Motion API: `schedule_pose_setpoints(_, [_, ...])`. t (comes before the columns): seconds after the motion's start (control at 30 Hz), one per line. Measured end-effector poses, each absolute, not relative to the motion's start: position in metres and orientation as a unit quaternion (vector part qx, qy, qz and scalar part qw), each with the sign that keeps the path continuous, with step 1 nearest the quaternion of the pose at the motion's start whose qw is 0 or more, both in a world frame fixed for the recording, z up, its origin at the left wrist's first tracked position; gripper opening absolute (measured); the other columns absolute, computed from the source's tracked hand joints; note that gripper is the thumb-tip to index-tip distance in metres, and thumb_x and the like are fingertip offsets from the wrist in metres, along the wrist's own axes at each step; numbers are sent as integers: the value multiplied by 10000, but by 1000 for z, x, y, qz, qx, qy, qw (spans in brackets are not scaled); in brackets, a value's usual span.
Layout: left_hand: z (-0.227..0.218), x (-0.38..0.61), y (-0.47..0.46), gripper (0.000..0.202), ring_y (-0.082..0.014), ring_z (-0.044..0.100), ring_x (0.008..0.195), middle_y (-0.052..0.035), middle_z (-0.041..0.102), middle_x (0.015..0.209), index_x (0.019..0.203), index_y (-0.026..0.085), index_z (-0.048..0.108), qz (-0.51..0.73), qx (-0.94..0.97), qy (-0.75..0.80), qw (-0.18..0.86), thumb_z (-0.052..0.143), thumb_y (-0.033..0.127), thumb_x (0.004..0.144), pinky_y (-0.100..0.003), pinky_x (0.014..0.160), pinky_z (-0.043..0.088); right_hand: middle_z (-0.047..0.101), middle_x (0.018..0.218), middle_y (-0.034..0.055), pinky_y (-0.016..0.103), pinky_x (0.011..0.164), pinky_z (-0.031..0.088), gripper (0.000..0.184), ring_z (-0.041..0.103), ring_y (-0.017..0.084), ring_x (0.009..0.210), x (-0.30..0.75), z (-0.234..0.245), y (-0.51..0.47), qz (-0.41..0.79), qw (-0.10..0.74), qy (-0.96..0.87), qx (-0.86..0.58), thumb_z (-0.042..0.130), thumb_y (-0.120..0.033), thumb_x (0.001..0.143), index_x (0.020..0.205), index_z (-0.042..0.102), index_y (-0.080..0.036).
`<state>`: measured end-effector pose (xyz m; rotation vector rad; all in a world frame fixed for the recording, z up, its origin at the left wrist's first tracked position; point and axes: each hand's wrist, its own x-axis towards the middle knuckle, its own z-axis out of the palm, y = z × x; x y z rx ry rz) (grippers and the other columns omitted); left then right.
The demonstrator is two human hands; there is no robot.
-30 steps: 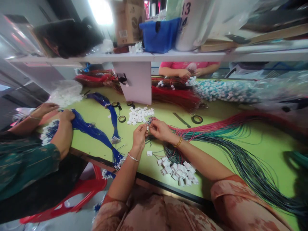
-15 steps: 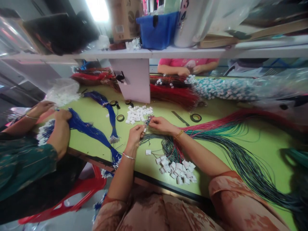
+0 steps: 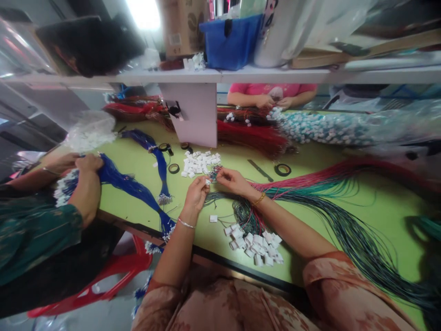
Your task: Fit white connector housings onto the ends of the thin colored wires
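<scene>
My left hand is closed in a pinch on a small white connector above the green table. My right hand pinches the terminal ends of a bundle of red, green and dark wires that runs off to the right. The two hands almost meet at the wire tips. A pile of white connectors with wires attached lies near the front edge under my right forearm. Another heap of loose white connectors sits just beyond my hands.
A person on the left holds blue wire bundles. Another person in pink works across the table behind red wires. Tape rolls, a metal strip, a white shelf post and a red chair are around.
My hands stay close together at the wire tips, shifting slightly as the view moves. The person on the left has drawn their hands closer on the blue bundle.
</scene>
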<state>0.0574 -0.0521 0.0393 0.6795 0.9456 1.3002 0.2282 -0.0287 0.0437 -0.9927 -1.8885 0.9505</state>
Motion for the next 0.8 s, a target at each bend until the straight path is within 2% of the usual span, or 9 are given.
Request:
schedule_pose_setpoints(0.1, [38, 66, -55, 229, -51, 474, 576, -19, 611, 766, 780, 135, 599, 564, 286, 393, 668, 758, 281, 702, -184, 532, 373, 567, 702, -8, 215, 608, 381, 144, 464, 105, 634, 230, 48, -42, 388, 407, -719, -409, 524, -292, 800, 759, 563, -160])
schedule_pose_setpoints(0.33, [39, 72, -60, 236, -61, 479, 590, -38, 629, 800, 805, 136, 610, 561, 291, 378, 676, 758, 288, 702, -195, 545, 377, 522, 583, -25, 209, 506, 287, 93, 393, 90, 526, 225, 51, -56, 335, 401, -711, -470, 521, -238, 736, 681, 546, -167])
schedule_pose_setpoints(0.63, [39, 78, -61, 289, -56, 459, 574, -27, 630, 793, 788, 147, 600, 576, 316, 390, 645, 783, 340, 674, -194, 535, 367, 474, 539, -36, 210, 497, 284, 135, 353, 88, 510, 225, 48, -53, 362, 398, -677, -502, 520, -266, 727, 642, 549, -165])
schedule_pose_setpoints(0.8, [33, 88, -65, 307, -60, 445, 543, 16, 577, 647, 786, 149, 642, 598, 352, 414, 589, 791, 388, 663, -199, 530, 352, 512, 584, -20, 214, 520, 294, 184, 390, 96, 547, 224, 48, -54, 366, 400, -688, -482, 540, -314, 755, 650, 531, -164])
